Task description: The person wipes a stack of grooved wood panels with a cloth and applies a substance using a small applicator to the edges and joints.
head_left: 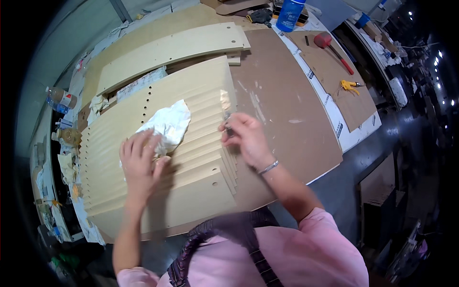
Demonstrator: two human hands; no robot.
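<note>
Stacked pale wooden boards [191,184] lie before me, their edges stepped and dotted with small holes. My left hand [140,160] has its fingers curled on a crumpled white sheet [171,120] that rests over the boards; it could be paper, cloth or thin plastic. What its palm covers is hidden. At the boards' right ends, my right hand [246,136] pinches what looks like a small putty knife [224,101]. Its blade points away from me and shows a tan, shiny patch. The fingers cover most of its handle.
Long curved boards [177,47] lie farther back. A red mallet [334,50] and a yellow-handled tool [350,86] are on cardboard at right. A blue container [289,16] and a dark glove [260,17] stand behind. Plastic bottles [62,99] line the left side.
</note>
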